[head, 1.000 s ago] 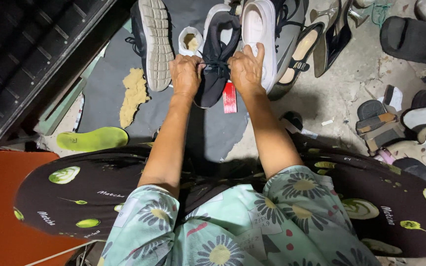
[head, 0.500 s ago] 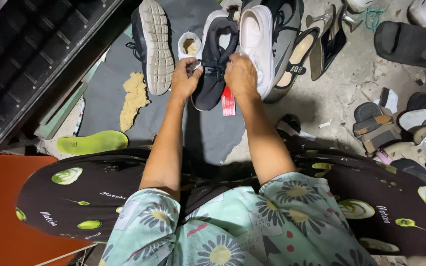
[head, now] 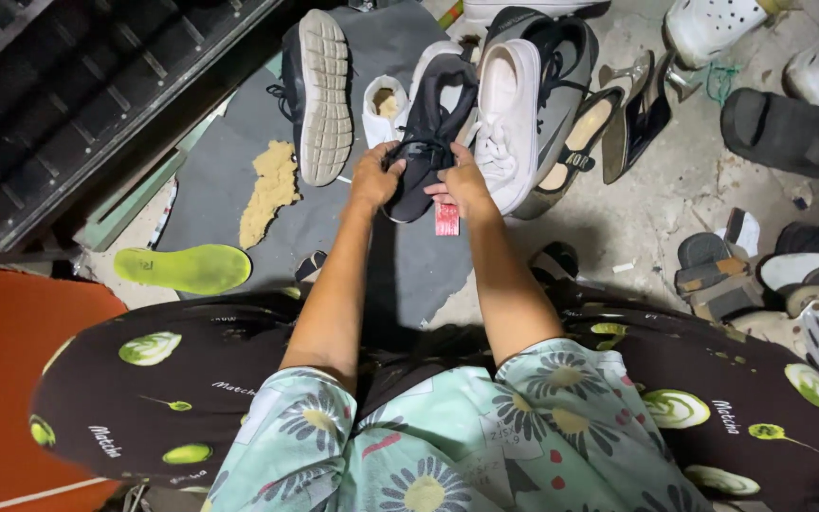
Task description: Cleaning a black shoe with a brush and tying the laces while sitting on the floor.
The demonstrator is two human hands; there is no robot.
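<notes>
1. A green insole [head: 182,268] lies near left on the floor, sole side up.
2. The left hand [head: 374,180] pinches the black sneaker's [head: 426,142] laces, steadying it.
3. The right hand [head: 462,185] has its grip pressed together on the laces too, probably above the red tag [head: 446,218].
4. A white sneaker [head: 507,118] lies just right, touching.

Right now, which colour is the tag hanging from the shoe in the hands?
Red; the tag hangs below the black shoe, seen in the head view.
</notes>
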